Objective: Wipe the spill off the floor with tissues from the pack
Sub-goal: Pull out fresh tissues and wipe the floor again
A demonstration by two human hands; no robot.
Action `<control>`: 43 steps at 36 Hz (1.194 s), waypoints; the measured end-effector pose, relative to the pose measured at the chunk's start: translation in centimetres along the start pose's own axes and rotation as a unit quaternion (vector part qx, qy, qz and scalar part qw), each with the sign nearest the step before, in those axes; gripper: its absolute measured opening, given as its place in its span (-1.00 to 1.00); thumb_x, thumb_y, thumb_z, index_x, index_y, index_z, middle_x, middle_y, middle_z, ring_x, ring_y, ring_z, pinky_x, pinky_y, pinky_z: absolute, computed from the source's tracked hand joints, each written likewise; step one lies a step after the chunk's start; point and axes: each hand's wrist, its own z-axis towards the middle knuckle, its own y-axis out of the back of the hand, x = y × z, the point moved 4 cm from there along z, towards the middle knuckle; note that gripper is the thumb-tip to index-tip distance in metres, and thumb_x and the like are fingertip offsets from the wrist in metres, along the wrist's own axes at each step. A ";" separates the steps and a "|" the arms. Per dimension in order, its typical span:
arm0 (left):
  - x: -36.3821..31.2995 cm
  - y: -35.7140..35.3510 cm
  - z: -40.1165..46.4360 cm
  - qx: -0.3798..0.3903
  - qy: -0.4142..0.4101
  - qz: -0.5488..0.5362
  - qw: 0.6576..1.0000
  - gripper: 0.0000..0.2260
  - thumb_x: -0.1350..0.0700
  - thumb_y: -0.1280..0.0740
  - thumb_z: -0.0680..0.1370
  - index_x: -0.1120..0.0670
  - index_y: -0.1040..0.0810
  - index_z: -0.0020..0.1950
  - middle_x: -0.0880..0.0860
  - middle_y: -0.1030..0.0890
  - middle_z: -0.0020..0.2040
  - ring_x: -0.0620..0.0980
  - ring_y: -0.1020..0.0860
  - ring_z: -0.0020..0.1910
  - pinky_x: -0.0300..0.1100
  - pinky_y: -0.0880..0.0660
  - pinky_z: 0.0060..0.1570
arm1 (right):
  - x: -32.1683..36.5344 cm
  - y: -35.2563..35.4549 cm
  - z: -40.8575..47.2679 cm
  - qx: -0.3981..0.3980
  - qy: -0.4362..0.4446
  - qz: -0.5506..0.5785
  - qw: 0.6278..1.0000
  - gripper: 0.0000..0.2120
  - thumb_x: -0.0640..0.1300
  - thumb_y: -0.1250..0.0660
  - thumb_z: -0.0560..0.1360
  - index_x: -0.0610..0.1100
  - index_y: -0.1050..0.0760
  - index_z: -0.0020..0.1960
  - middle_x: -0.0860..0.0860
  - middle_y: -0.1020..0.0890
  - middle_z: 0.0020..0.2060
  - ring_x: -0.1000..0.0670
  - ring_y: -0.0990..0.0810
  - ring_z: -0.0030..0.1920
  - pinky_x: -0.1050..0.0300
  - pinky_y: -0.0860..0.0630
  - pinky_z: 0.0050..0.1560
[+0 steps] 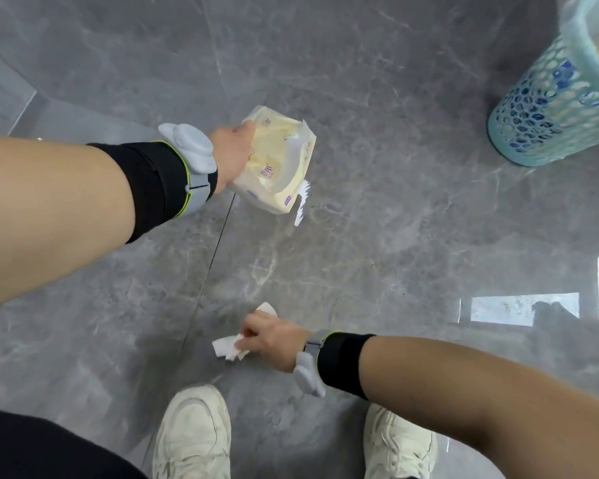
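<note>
Gripping the pale yellow tissue pack (275, 160) by its near-left end, the left hand (230, 157) is holding it in front of the person, over the grey marbled floor (377, 236); whether the pack is touching the floor cannot be told. Its long axis is running from upper left to lower right, tilted, with the opened plastic top facing up and to the right. Purple print is showing on the wrapper, and a torn white strip is hanging off its lower right corner.

Lower down, the right hand (274, 338) is closing its fingers around a crumpled white tissue (227, 347) and pressing it against the floor just ahead of two off-white sneakers (192, 433). Bits of the tissue are sticking out to the left of the fingers and above the knuckles. Both wrists are wearing grey bands over black sleeves. A teal perforated basket (554, 108) is standing at the upper right, well apart from both hands.
</note>
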 end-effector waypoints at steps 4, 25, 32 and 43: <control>0.4 0.5 0.4 -0.008 0.006 -0.001 1.000 -0.65 -0.15 -0.14 0.62 0.08 -0.52 -0.11 -0.04 -0.49 -0.32 0.01 -0.44 -0.33 -0.24 -0.34 -0.38 | -2.2 4.3 1.6 -0.103 -0.051 -0.002 0.993 -0.89 -0.05 -0.32 0.54 -0.08 -0.50 -0.01 -0.01 -0.47 -0.09 -0.06 -0.46 -0.03 0.33 -0.34 -0.22; 3.7 2.6 2.6 -0.042 0.048 -0.021 0.998 -0.57 -0.19 -0.13 0.62 0.11 -0.60 0.12 0.14 -0.63 0.02 0.19 -0.60 0.05 0.04 -0.53 0.17 | -15.3 20.9 3.4 -0.392 -0.328 0.047 0.858 -0.77 -0.27 -0.22 0.54 -0.02 -0.60 -0.04 -0.09 -0.43 0.09 -0.13 -0.47 0.07 0.35 -0.31 -0.07; 3.8 2.3 3.1 -0.048 0.047 -0.031 0.997 -0.63 -0.19 -0.16 0.61 0.07 -0.58 0.00 0.09 -0.60 -0.05 0.18 -0.61 0.04 0.00 -0.53 0.14 | -8.5 14.8 7.0 -0.273 -0.166 0.019 0.947 -0.76 -0.24 -0.26 0.54 -0.13 -0.60 0.16 -0.18 -0.48 0.14 -0.17 -0.46 0.15 0.17 -0.40 0.03; 3.0 1.9 3.3 -0.045 0.045 -0.036 0.997 -0.63 -0.24 -0.17 0.57 0.03 -0.54 -0.08 0.13 -0.66 0.03 0.18 -0.62 0.02 0.04 -0.54 0.17 | -8.2 15.3 3.9 -0.342 -0.227 0.272 0.870 -0.92 -0.13 -0.30 0.51 0.00 -0.56 -0.08 0.05 -0.61 -0.23 0.05 -0.58 -0.23 0.15 -0.48 -0.19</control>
